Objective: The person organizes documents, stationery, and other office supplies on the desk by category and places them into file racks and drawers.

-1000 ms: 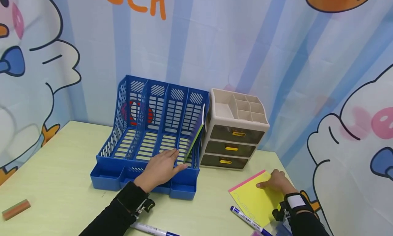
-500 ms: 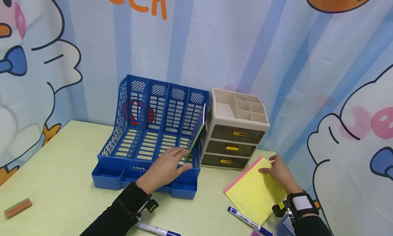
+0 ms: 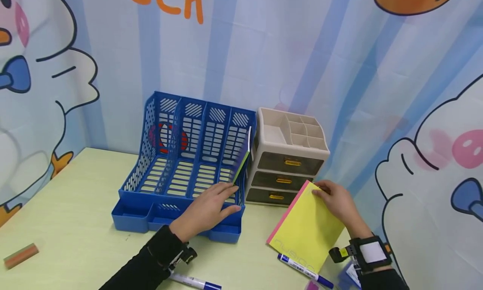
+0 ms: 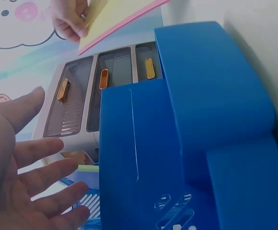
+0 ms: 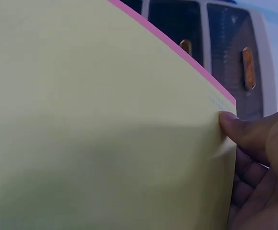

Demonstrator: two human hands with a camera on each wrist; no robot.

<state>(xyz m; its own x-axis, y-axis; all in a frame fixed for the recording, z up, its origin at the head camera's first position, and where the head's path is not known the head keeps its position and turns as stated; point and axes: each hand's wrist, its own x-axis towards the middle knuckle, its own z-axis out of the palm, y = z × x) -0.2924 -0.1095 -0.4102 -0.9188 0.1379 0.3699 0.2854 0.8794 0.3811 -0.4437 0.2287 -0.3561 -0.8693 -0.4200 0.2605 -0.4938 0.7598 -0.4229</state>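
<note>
My left hand lies flat with straight fingers on the front of the blue file rack, by its rightmost slot. A green and purple notebook leans in that slot. In the left wrist view the palm is spread and holds nothing. My right hand grips the top edge of a yellow notebook with a pink spine and holds it tilted up off the table, in front of the beige drawer unit. The right wrist view shows my thumb pressed on the yellow cover.
A blue-capped pen lies under the yellow notebook's near edge, and another pen lies by my left wrist. An orange and green block sits at the table's left. A cartoon curtain closes the back and sides.
My right hand has lifted the yellow notebook's far edge and carried it left, up against the drawer unit. My left hand has crept slightly right along the rack's front.
</note>
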